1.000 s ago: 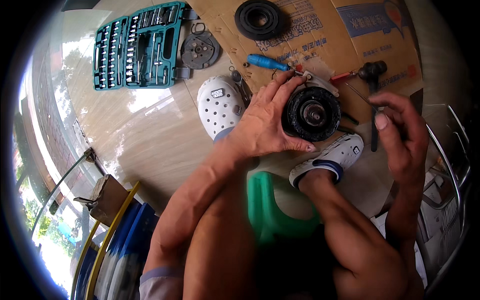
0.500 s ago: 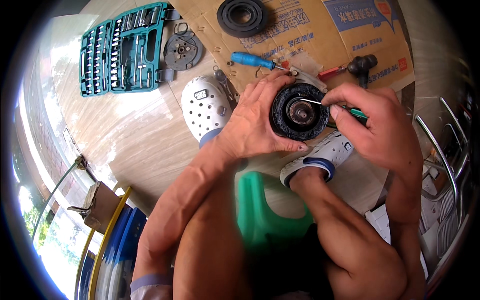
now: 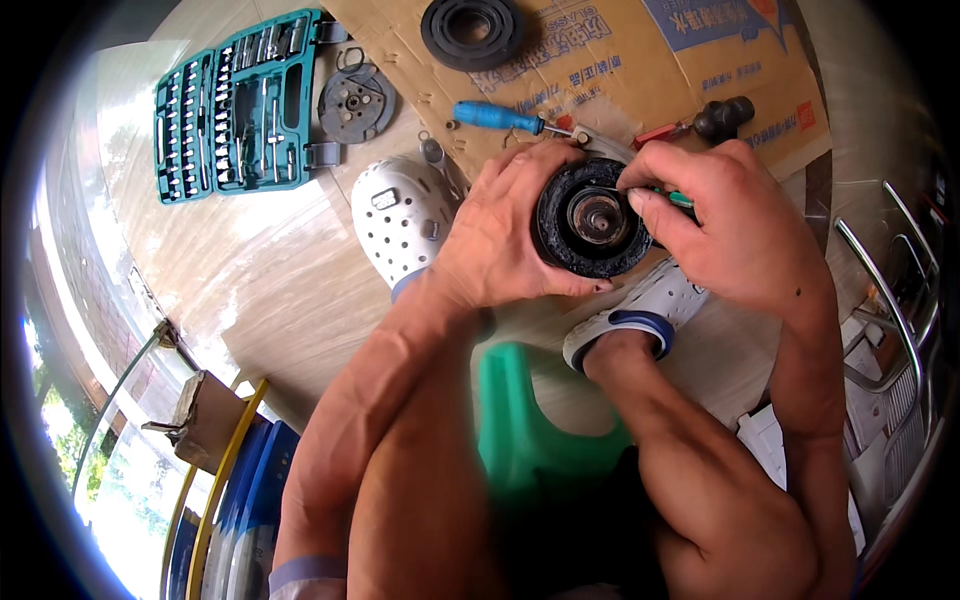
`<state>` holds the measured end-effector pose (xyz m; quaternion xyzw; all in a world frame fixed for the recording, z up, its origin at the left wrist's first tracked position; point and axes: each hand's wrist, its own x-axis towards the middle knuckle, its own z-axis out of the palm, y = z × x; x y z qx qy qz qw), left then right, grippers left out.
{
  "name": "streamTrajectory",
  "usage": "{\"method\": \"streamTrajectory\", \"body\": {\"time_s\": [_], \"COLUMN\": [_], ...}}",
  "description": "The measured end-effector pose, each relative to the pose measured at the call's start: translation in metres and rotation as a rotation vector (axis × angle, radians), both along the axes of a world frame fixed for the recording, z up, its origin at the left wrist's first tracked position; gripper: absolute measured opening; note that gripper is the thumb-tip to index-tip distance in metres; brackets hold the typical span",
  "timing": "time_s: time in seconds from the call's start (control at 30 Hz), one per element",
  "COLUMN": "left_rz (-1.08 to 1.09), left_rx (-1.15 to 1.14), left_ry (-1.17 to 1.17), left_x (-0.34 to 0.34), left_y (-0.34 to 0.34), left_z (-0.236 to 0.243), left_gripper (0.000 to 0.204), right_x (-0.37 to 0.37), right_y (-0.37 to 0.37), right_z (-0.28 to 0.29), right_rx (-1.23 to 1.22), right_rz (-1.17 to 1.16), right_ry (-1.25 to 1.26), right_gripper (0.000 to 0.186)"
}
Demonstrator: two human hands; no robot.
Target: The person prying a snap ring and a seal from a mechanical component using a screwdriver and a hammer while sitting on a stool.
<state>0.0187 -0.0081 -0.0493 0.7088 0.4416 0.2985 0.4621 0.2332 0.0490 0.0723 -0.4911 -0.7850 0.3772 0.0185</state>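
Note:
My left hand (image 3: 500, 225) grips a black round housing (image 3: 560, 245) with a greasy dark rim and a metal hub (image 3: 601, 222) in its centre, attached to a silver metal body (image 3: 605, 142). My right hand (image 3: 715, 225) pinches a green-handled thin tool (image 3: 678, 200), its metal shaft reaching onto the housing's upper right; the tip is hard to make out. Just above, a blue screwdriver (image 3: 495, 116) lies on the cardboard (image 3: 700, 80), with a red-handled tool (image 3: 662, 133) and a black hammer (image 3: 722, 120) to the right.
A teal socket case (image 3: 225, 110) lies open on the floor beside a metal plate (image 3: 355, 105). A black ring (image 3: 470, 30) rests on the cardboard. White clogs (image 3: 400, 210) are on my feet, a green stool (image 3: 510, 420) beneath me. Metal frames (image 3: 895, 300) stand right, a cardboard box (image 3: 210, 420) lower left.
My right hand has come in from the right with the green-handled tool and now works at the housing's rim. My left hand still holds the housing, slightly shifted left in view.

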Motion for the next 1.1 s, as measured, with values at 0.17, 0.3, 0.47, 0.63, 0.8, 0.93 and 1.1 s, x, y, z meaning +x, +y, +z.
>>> {"method": "streamTrajectory", "body": {"time_s": [0.17, 0.3, 0.47, 0.63, 0.8, 0.93, 1.1], "left_rz": [0.03, -0.006, 0.0, 0.007, 0.011, 0.029, -0.004], "left_rx": [-0.001, 0.01, 0.002, -0.034, -0.004, -0.02, -0.074], "left_ry": [-0.006, 0.019, -0.005, 0.157, 0.135, 0.148, 0.138], "left_x": [0.002, -0.001, -0.003, -0.007, -0.007, -0.01, -0.011], "left_y": [-0.004, 0.001, -0.003, -0.009, -0.011, -0.008, -0.007], "left_z": [-0.003, -0.004, -0.005, -0.009, -0.017, -0.007, -0.008], "left_gripper": [0.104, 0.104, 0.102, 0.101, 0.1, 0.1, 0.098], "right_x": [-0.006, -0.002, 0.006, 0.01, 0.006, 0.008, 0.007], "right_y": [0.0, -0.01, -0.009, -0.012, -0.015, -0.015, -0.019], "right_z": [0.001, 0.0, 0.016, 0.018, 0.011, 0.011, 0.003], "right_rx": [-0.065, -0.004, 0.06, 0.04, 0.058, 0.044, 0.11], "right_rz": [-0.065, -0.139, -0.117, -0.111, -0.126, -0.115, -0.124], "right_ry": [0.018, 0.01, 0.026, 0.041, 0.028, 0.04, 0.054], "right_gripper": [0.009, 0.008, 0.011, 0.014, 0.015, 0.013, 0.011]}}
